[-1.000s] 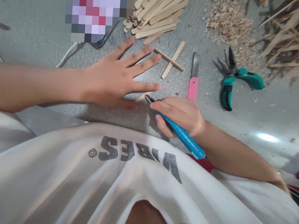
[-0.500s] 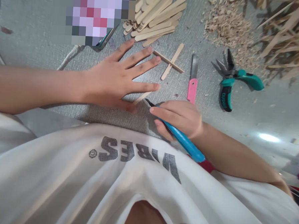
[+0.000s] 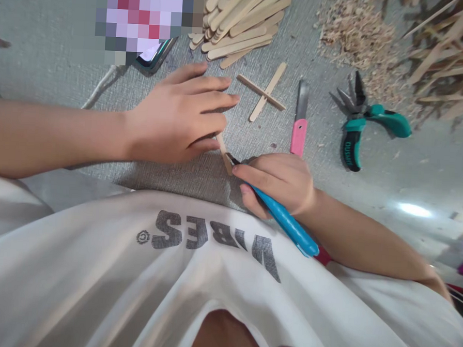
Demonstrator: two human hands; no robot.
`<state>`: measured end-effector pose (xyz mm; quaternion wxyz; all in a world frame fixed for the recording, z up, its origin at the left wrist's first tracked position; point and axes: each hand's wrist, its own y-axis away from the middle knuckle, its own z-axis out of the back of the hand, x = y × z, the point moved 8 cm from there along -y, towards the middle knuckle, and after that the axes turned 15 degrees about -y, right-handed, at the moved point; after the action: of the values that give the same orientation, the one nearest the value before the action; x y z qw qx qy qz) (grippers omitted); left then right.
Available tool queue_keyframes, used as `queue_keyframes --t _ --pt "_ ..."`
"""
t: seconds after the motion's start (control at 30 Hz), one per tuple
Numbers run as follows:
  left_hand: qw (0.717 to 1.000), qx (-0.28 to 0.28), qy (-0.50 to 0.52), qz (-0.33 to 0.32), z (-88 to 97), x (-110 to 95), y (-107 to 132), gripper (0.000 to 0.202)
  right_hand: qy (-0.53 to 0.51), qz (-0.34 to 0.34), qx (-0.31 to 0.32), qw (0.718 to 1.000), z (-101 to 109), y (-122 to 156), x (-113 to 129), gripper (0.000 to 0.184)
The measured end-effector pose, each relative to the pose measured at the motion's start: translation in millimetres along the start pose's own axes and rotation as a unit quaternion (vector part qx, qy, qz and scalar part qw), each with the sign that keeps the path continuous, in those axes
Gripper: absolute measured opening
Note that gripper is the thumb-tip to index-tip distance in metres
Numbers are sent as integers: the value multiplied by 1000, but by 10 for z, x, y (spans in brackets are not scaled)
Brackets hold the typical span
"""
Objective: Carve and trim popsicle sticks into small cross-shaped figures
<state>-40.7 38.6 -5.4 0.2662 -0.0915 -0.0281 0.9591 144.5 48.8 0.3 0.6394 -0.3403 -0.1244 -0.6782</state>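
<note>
My right hand (image 3: 279, 181) is closed around a blue-handled craft knife (image 3: 285, 223), its dark tip pointing left against a short wooden craft stick (image 3: 226, 160). That stick lies slanted, one end between the thumb and index finger of my left hand (image 3: 180, 116). The other left fingers stretch over the grey table and partly hide the stick's upper end. Just beyond the left fingertips, two craft sticks (image 3: 262, 95) form a cross, one lying over the other. A knife with a pink handle (image 3: 298, 135) and a metal blade rests above my right hand.
Open pliers with teal and black handles (image 3: 353, 143) lie at the right. Wood shavings (image 3: 361, 35) and a heap of wood pieces (image 3: 451, 55) are behind them. Many craft sticks (image 3: 243, 24) are piled at the back, beside a phone (image 3: 156, 58) and a white cable (image 3: 100, 86).
My left fingers have drawn together from a wide spread. The short stick has turned, its lower end now toward the knife tip. My right hand stays nearly still.
</note>
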Motion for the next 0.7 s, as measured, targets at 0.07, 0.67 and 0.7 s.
queue_keyframes --t 0.07,0.67,0.7 --pt "1000 -30 -8 1 45 13 -12 32 6 31 -13 999 22 4 40 27" --pt "997 -39 49 48 41 141 -65 24 27 45 -18 998 -2 -68 84 27" --pt "997 -35 47 49 34 143 -66 24 31 42 -18 999 -7 -66 80 27"
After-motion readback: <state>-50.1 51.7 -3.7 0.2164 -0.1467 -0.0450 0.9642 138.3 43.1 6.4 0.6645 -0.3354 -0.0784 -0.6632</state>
